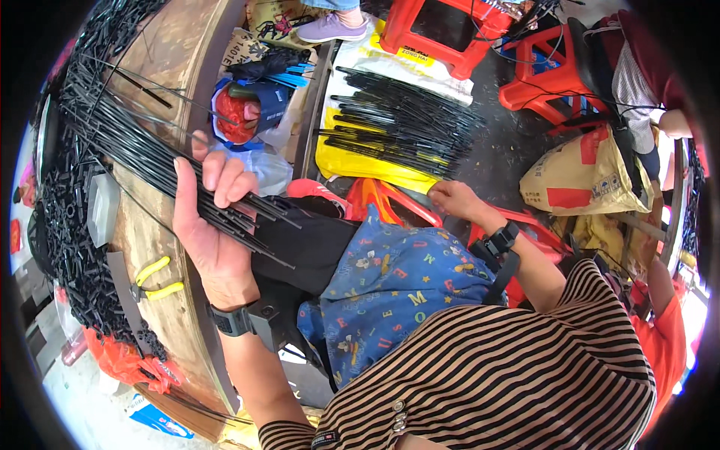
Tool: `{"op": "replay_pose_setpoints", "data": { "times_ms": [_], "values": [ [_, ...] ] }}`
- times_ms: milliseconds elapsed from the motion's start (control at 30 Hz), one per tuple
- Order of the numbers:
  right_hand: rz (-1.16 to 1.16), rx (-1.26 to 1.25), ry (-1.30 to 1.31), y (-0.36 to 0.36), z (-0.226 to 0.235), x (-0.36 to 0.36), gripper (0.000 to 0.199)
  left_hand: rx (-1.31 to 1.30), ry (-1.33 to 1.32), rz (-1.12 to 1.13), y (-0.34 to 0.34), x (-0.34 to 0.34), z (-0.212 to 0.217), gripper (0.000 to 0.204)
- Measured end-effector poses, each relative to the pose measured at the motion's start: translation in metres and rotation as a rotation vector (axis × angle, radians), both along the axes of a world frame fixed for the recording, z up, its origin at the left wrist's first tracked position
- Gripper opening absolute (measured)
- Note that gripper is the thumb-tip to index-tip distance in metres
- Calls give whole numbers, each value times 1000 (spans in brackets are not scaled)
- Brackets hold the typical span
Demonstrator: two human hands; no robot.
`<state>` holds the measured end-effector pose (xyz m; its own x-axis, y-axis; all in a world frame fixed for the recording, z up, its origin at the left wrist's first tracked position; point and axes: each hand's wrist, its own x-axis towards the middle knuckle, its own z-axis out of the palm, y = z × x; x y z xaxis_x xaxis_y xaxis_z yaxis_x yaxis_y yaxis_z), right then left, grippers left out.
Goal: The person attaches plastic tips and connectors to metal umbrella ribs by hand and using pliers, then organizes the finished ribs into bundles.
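Observation:
My left hand [214, 217] is closed round a bundle of thin black rods [142, 154], over the edge of the wooden table [127, 210]. The bundle's far end rests at the back of the table, and its near ends stick out past my palm. Over by my lap, my right hand [459, 201] has its fingers curled together beside the corner of a yellow and white sack [341, 161]. Whatever those fingers hold, if anything, is hidden. On the sack lies a wide layer of longer black rods [405, 120], placed roughly side by side.
Small black tube pieces [79, 247] heap along the table's left side, near yellow-handled pliers [159, 279] and a clear plastic box [102, 210]. Red stools [442, 34] and a brown paper sack [581, 176] stand around. Other people sit nearby; one purple shoe [332, 28] shows.

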<state>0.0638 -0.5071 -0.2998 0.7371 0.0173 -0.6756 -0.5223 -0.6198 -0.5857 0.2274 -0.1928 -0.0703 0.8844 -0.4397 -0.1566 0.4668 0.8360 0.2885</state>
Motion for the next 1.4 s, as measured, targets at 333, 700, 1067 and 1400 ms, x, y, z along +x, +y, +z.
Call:
{"op": "replay_pose_setpoints", "data": {
  "times_ms": [333,700,1067,1400],
  "values": [
    [-15,-37,58,-11,-15,-21,32,144,-2,42,3,8,-7,35],
    [-68,-9,121,-16,-38,-30,31,407,225,191,44,-57,-3,101],
    [-574,185,286,-32,-164,5,29,455,603,1260,185,-202,-2,89],
    [-351,-176,197,-21,-247,47,31,1905,568,769,244,-235,-4,52]
  ]
}}
